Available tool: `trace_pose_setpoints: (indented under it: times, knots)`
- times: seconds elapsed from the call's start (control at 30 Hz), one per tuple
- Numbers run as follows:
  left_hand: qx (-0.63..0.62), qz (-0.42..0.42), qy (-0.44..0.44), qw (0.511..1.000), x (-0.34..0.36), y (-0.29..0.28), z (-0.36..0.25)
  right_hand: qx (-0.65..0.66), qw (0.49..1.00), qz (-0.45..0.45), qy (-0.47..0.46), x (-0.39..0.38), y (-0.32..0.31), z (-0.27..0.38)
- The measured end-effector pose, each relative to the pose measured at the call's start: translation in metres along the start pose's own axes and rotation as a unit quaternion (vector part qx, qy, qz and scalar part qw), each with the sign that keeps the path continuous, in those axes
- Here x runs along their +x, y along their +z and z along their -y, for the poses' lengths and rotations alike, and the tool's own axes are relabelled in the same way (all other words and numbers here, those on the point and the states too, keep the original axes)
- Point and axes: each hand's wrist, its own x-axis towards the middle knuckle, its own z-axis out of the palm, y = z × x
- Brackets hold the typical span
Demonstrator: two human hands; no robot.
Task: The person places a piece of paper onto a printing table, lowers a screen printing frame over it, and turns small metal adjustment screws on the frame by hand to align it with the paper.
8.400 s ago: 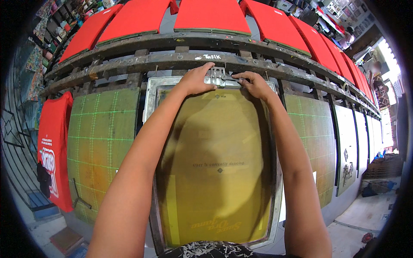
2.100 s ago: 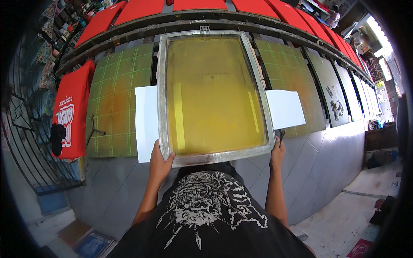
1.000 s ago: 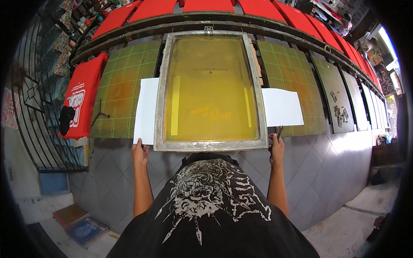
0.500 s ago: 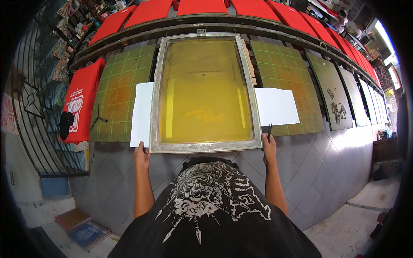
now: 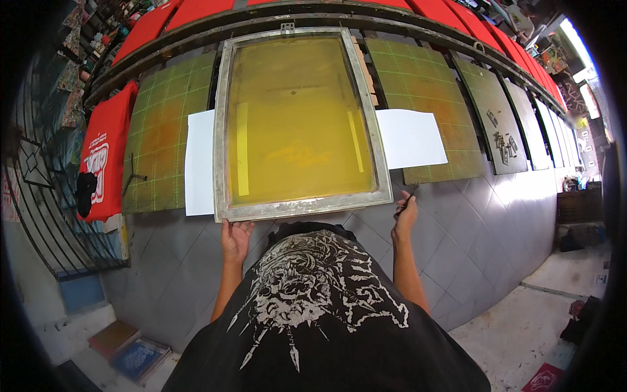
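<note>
In front of me lies a silk-screen frame of grey metal with yellow mesh. White paper sticks out from beneath it, one part on the left, another on the right. My left hand is palm up at the frame's near left corner, fingers stretched and fingertips against the lower edge; how far they reach under it is hidden. Off the near right corner, my right hand is closed around a slim dark tool, its kind unclear. That hand is apart from the frame.
Green gridded boards flank the frame, the left one bearing a black angled rod. A red shirt covers a board further left. Small metal pieces lie on a right-hand board. A long dark rail runs behind.
My left hand has moved right from the paper's corner to the frame's lower edge and turned palm up. My right hand has drawn away from the frame's right corner. The view has shifted slightly.
</note>
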Motion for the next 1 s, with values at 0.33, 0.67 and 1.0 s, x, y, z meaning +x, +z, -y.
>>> trace_pose_setpoints:
  times: [0.33, 0.67, 1.0]
  knots:
    - [-0.104, -0.102, -0.026, 0.989, 0.031, -0.022, -0.045, -0.357, 0.905, -0.139, -0.185, 0.143, -0.013, 0.072]
    - [-0.018, -0.308, 0.274, 0.911, 0.037, -0.032, -0.123, -0.535, 0.837, -0.104, -0.052, 0.213, -0.017, 0.062]
    - [-0.175, -0.376, 0.305, 0.857, 0.001, -0.15, -0.145, -0.583, 0.807, -0.056, -0.077, 0.238, -0.038, 0.062]
